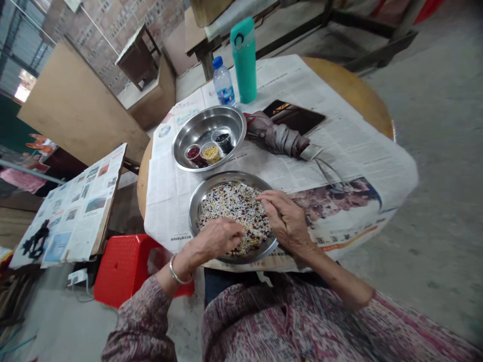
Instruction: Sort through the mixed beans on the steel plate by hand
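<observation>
Shirt [249,322] is cropped; left hand [219,236] perhaps hides beans [236,203].

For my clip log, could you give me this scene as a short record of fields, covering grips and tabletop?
Near vessel: round silver metal basin holding a mix of white, yellow and dark grains
Left grip: curled over the mix; contents hidden
Right grip: over the mix's right side; anything held is too small to tell
Far vessel: second round silver metal basin with three clear plastic cups of dark red, yellow and black contents
Beyond it: blue-capped clear plastic bottle, tall teal flask
Right of it: folded grey fabric umbrella
Surface: newspaper sheets over round wooden table
</observation>
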`<state>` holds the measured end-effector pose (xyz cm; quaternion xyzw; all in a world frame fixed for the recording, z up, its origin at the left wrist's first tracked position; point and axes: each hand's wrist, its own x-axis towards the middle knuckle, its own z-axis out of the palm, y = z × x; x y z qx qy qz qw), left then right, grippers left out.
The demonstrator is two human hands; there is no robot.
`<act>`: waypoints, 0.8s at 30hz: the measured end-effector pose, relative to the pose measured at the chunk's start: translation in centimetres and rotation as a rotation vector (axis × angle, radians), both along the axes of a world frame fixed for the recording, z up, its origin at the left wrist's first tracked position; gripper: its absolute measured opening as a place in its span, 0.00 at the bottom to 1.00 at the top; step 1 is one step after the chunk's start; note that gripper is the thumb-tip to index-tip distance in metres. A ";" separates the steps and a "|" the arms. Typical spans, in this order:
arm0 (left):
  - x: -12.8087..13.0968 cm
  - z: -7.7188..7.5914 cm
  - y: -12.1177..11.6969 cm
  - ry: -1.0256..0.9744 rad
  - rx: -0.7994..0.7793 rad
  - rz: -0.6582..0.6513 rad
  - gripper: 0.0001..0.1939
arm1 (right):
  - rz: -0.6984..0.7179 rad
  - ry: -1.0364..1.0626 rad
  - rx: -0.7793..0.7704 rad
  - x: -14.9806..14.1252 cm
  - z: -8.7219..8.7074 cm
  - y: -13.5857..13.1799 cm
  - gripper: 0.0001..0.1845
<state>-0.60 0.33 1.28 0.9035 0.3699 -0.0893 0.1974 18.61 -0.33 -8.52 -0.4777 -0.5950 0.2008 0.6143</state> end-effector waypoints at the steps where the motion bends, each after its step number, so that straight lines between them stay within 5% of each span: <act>1: 0.1 -0.4 -0.6 0.038 -0.010 -0.001 0.07 | -0.005 -0.003 0.001 0.0 0.0 0.0 0.12; 6: -0.4 -1.1 0.6 0.101 0.152 0.168 0.08 | -0.009 -0.004 0.009 0.0 0.0 0.1 0.12; 12: -1.0 -1.9 4.9 -0.110 0.377 0.393 0.05 | -0.009 -0.001 0.014 0.0 -0.1 0.2 0.13; 16: 1.0 -2.9 5.7 -0.096 0.381 0.445 0.19 | -0.008 -0.003 0.011 0.0 0.0 0.2 0.13; 19: 3.1 -3.7 5.1 -0.097 0.331 0.353 0.26 | -0.010 -0.001 -0.012 0.0 0.2 0.2 0.13; 24: 4.0 -3.9 2.6 -0.161 0.221 0.074 0.12 | -0.018 -0.003 -0.060 0.1 0.5 0.0 0.14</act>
